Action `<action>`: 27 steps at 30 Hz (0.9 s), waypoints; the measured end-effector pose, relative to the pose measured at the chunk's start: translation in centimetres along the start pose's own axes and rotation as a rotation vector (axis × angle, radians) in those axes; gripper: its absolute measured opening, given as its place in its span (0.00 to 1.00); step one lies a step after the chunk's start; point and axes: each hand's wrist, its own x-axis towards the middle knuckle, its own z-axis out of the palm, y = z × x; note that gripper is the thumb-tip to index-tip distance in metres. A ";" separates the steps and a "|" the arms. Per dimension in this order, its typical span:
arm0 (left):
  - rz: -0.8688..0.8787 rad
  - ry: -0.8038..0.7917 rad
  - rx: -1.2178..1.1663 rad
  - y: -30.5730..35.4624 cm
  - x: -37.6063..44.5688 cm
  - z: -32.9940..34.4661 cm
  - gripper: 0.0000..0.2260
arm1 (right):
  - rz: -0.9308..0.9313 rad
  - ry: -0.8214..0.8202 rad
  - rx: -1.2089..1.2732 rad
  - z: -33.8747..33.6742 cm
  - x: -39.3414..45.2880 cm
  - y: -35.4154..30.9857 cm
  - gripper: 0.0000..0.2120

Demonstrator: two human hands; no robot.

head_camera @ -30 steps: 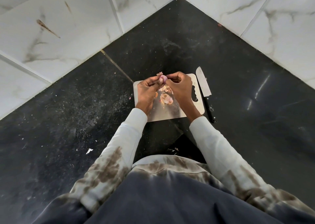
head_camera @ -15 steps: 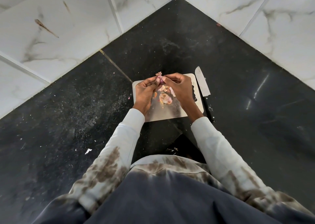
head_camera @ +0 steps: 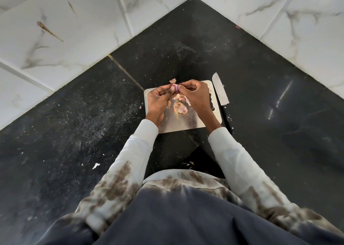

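Your left arm [head_camera: 137, 151] and right arm [head_camera: 230, 151] reach forward and converge. Your left hand [head_camera: 158, 100] and right hand [head_camera: 195, 94] meet fingertip to fingertip, fingers curled, both pinching one pink piece [head_camera: 175, 88].

Open dark surface [head_camera: 74, 133] runs wide on the left! Knife [head_camera: 221, 94] hugs the board [head_camera: 188, 123]'s right edge, peel scraps [head_camera: 179, 108] clutter mid-board, tiled walls [head_camera: 74, 30] close off the far corner.

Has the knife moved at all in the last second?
No. The knife lies where it did, right beside the board's right edge, with its tip toward the wall corner.
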 end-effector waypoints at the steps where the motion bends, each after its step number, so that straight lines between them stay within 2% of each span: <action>1: 0.003 0.001 0.006 0.1 0.0 0.0 0.09 | 0.000 -0.005 0.001 0.0 0.0 0.0 0.08; 18: 0.014 -0.002 0.050 0.1 0.0 0.4 0.10 | -0.002 0.062 -0.037 0.5 0.2 0.0 0.09; 23: 0.004 -0.021 -0.027 0.4 0.4 0.0 0.12 | 0.020 0.011 0.005 0.2 0.4 -0.1 0.07; 27: -0.005 -0.012 -0.049 0.2 0.6 -0.3 0.11 | 0.041 -0.069 0.023 -0.2 0.7 -0.3 0.11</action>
